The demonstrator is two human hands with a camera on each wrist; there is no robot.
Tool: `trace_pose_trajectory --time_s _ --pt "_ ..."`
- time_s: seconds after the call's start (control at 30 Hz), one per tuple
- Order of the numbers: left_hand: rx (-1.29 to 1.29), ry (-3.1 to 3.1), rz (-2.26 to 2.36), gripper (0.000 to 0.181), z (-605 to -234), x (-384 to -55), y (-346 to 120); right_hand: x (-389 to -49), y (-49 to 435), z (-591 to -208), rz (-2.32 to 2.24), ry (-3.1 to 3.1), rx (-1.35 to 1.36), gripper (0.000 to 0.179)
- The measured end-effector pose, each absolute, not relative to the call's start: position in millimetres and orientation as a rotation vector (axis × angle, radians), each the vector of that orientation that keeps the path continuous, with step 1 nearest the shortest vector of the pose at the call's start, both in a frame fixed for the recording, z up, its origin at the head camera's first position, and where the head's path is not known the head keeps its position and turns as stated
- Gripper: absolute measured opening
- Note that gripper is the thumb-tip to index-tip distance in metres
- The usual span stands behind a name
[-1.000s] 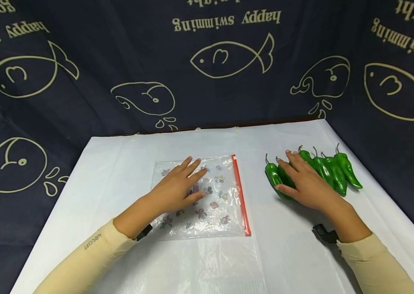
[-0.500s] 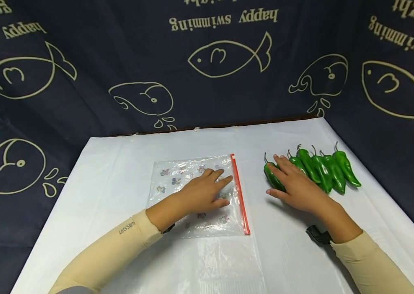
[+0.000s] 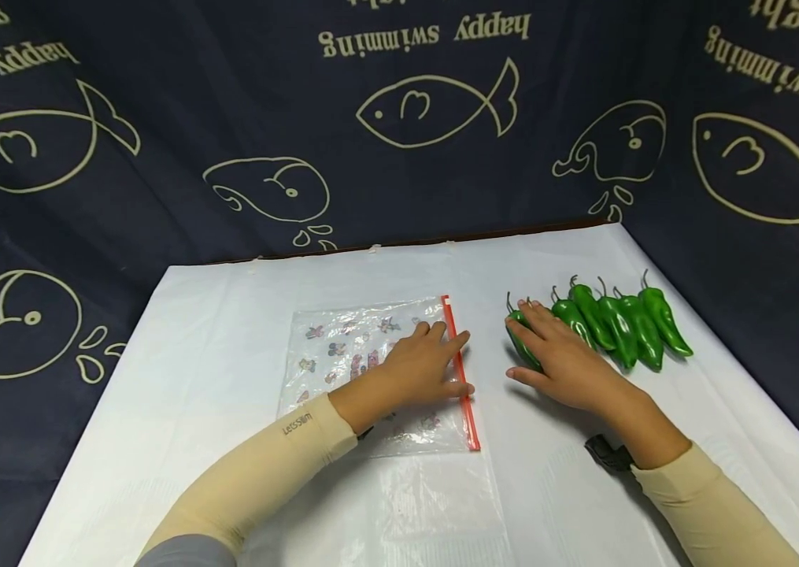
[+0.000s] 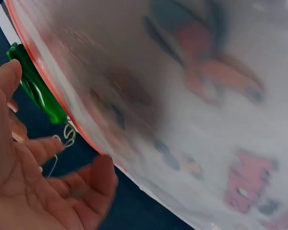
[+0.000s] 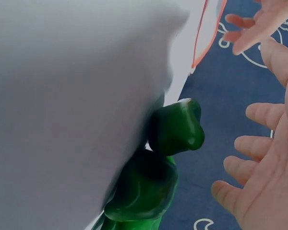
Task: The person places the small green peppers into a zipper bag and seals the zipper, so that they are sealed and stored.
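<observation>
A clear zip bag (image 3: 342,386) printed with small cartoon figures lies flat on the white table, its red zip edge (image 3: 468,417) on the right. Over that edge hovers my left hand (image 3: 420,364), fingers loosely spread and holding nothing; the left wrist view shows a gap between hand (image 4: 43,177) and bag (image 4: 197,143). Several green peppers (image 3: 619,323) lie in a row at the right. My right hand (image 3: 569,358) is above the leftmost ones, partly hiding them. In the right wrist view its fingers (image 5: 245,167) are spread, apart from the peppers (image 5: 177,127).
The white table (image 3: 222,331) reaches back to a dark blue curtain (image 3: 434,189) with fish and whale drawings, which also hangs along both sides. A clear plastic sheet (image 3: 434,504) seems to lie in front of the bag.
My left hand has moved right across the bag, from its middle to the red zip edge. My right hand has shifted slightly left, uncovering more peppers. Bag and peppers stay put.
</observation>
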State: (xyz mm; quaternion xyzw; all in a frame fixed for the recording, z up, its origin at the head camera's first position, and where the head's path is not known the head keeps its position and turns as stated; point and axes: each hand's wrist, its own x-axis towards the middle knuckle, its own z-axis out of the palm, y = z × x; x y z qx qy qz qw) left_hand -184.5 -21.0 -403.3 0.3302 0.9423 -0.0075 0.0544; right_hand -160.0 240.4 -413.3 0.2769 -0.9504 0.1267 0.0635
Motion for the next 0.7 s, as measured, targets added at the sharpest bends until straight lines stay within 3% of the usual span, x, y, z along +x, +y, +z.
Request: trace_pose_trajectory --time_s 0.17,0.4,0.7 --pt "0.856 2.888 -0.001 0.092 -410.0 -184.9 -7.4 -160.5 239.0 -412.9 0.38 -2.869 0.84 0.081" --pt "0.778 2.859 0.085 0.075 -415.0 -186.1 -4.0 -160.6 239.0 -410.9 0.376 -2.893 0.833 0.081" --pt "0.813 2.819 0.354 0.074 -416.1 -190.1 -22.6 -158.1 231.5 -410.0 0.393 -2.893 0.878 0.081"
